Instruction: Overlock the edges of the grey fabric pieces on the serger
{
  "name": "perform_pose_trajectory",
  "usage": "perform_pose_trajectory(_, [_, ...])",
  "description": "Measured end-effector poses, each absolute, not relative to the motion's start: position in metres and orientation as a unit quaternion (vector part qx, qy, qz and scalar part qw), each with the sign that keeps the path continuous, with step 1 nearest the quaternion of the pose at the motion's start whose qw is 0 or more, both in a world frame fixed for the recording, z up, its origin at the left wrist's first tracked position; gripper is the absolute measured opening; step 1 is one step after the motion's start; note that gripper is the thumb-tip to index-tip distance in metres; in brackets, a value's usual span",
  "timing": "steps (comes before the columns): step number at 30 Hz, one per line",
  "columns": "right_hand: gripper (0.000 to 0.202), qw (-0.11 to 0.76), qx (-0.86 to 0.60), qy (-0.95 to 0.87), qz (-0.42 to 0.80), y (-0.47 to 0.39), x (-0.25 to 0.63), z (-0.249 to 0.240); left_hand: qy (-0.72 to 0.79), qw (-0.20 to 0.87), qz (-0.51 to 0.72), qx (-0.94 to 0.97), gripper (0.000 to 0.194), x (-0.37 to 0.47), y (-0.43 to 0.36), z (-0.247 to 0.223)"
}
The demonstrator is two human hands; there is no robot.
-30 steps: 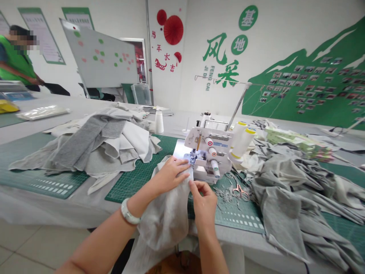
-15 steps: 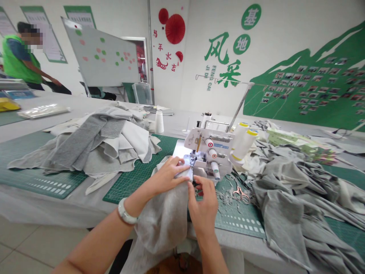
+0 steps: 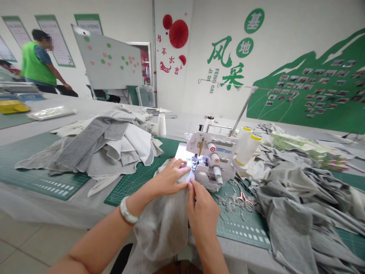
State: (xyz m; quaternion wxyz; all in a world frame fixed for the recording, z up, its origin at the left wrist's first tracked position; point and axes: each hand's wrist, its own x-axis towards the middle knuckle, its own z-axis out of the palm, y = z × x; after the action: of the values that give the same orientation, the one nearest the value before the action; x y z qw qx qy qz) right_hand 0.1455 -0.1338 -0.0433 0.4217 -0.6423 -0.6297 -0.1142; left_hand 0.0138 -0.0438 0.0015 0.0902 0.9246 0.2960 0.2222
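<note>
A white overlock sewing machine [image 3: 209,156] stands in front of me with its work light lit. Grey fabric [image 3: 164,217] hangs from its bed over the table edge towards my lap. My left hand [image 3: 172,177], with a pale bangle [image 3: 127,211] at the wrist, lies flat on the fabric just left of the presser foot, fingers stretched and thumb apart. Thumb and forefinger of my right hand [image 3: 203,207] pinch the fabric's edge in front of the foot, close to my left thumb. The needle is too small to make out.
Grey and white fabric pieces [image 3: 114,140] are heaped on the left, more grey cloth [image 3: 293,201] on the right. Small scissors [image 3: 244,201] lie among thread scraps on the green cutting mat [image 3: 242,228]. Thread cones [image 3: 248,146] stand behind the machine. A person in a green vest [image 3: 38,62] is far left.
My right fingers have closed together on the fabric edge near my left thumb; they were more spread before. The view has shifted slightly, and the person at the back has shifted little.
</note>
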Motion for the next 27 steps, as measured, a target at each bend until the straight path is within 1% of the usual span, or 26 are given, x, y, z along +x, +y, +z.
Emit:
perform_pose_trajectory(3, [0.038, 0.413, -0.648, -0.627, -0.126, -0.133, 0.145, -0.043, 0.290, 0.079, 0.212, 0.930, 0.045, 0.014, -0.040, 0.002])
perform_pose_trajectory(9, [0.039, 0.370, -0.668, -0.635, -0.117, -0.133, 0.146, -0.037, 0.279, 0.107, 0.199, 0.933, 0.049, 0.014, -0.032, 0.006])
perform_pose_trajectory(18, [0.036, 0.247, -0.703, -0.660, -0.094, -0.129, 0.147, -0.027, 0.259, 0.160, 0.248, 0.920, 0.045, 0.011, -0.032, 0.005])
perform_pose_trajectory(21, [0.037, 0.234, -0.714, -0.655, -0.084, -0.129, 0.145, -0.028, 0.228, 0.227, 0.257, 0.911, 0.052, 0.003, -0.026, 0.008])
perform_pose_trajectory(23, [0.037, 0.227, -0.719, -0.652, -0.085, -0.130, 0.144, -0.029, 0.215, 0.304, 0.261, 0.890, 0.053, -0.004, -0.018, 0.011])
perform_pose_trajectory(25, [0.037, 0.224, -0.721, -0.650, -0.087, -0.130, 0.144, -0.029, 0.222, 0.389, 0.295, 0.844, 0.044, -0.009, -0.008, 0.014])
perform_pose_trajectory(27, [0.036, 0.226, -0.721, -0.649, -0.088, -0.129, 0.144, -0.030, 0.267, 0.454, 0.371, 0.765, 0.034, -0.010, 0.006, 0.017])
